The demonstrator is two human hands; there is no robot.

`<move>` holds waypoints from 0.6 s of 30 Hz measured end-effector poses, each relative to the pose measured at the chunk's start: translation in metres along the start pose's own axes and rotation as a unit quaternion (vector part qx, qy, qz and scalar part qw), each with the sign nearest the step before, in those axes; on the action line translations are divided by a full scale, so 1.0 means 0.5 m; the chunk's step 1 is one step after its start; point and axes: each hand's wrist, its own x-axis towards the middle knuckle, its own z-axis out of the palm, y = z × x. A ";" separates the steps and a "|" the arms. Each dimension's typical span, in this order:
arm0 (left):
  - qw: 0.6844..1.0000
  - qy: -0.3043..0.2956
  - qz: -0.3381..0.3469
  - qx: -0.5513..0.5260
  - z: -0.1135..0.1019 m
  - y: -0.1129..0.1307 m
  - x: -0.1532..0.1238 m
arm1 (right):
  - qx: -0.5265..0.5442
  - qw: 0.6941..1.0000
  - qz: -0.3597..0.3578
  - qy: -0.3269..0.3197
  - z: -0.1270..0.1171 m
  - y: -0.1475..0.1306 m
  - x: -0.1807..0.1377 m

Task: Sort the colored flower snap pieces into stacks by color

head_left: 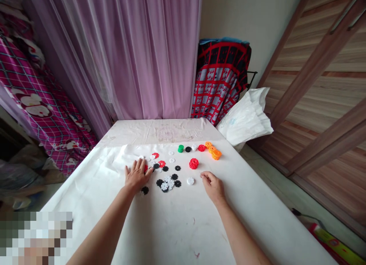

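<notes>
Small flower-shaped plastic discs in black, white and red lie scattered on a white table (171, 227). My left hand (136, 175) lies flat on the cloth, fingers spread, partly covering a red disc (146, 168). My right hand (212, 185) rests on the table with fingers curled loosely, nothing visible in it, just right of a white disc (190, 181). Between the hands sits a cluster of black and white discs (168, 183). Farther back are a red stack (193, 163), a green stack (180, 148) and an orange stack (215, 154).
A white plastic bag (247, 118) hangs off the table's far right corner. Purple curtains (137, 55) and a red patterned blanket (220, 78) stand behind. A wooden wardrobe (320, 86) fills the right; patterned bedding (37, 97) the left.
</notes>
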 end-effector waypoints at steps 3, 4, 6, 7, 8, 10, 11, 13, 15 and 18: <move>0.999 -0.018 0.046 0.009 0.015 0.028 -0.016 | 0.011 1.000 -0.003 -0.008 0.004 0.007 -0.001; 0.998 -0.020 0.050 0.011 0.018 0.031 -0.016 | 0.013 1.000 -0.003 -0.010 0.005 0.009 -0.001; 0.999 -0.014 0.038 0.014 0.015 0.025 -0.002 | 0.017 1.000 -0.003 -0.011 0.008 0.009 0.000; 1.000 -0.008 0.025 0.016 0.010 0.017 0.013 | 0.021 1.000 -0.002 -0.009 0.009 0.008 0.002; 1.000 -0.002 0.011 0.017 0.004 0.009 0.032 | 0.024 1.000 -0.001 -0.008 0.011 0.007 0.004; 1.000 0.005 -0.021 0.018 -0.009 -0.007 0.074 | 0.032 0.999 0.001 -0.007 0.013 0.004 0.009; 0.999 0.003 -0.030 0.019 -0.013 -0.011 0.095 | 0.037 0.999 0.002 -0.008 0.014 0.002 0.010; 1.000 -0.008 -0.017 0.020 -0.015 -0.005 0.130 | 0.048 0.999 0.007 -0.007 0.015 0.000 0.012; 0.999 -0.024 0.028 0.020 -0.006 0.019 0.156 | 0.061 0.998 0.014 -0.001 0.015 -0.001 0.013; 0.992 -0.050 0.112 0.016 0.014 0.074 0.186 | 0.077 0.997 0.028 0.013 0.014 -0.002 0.013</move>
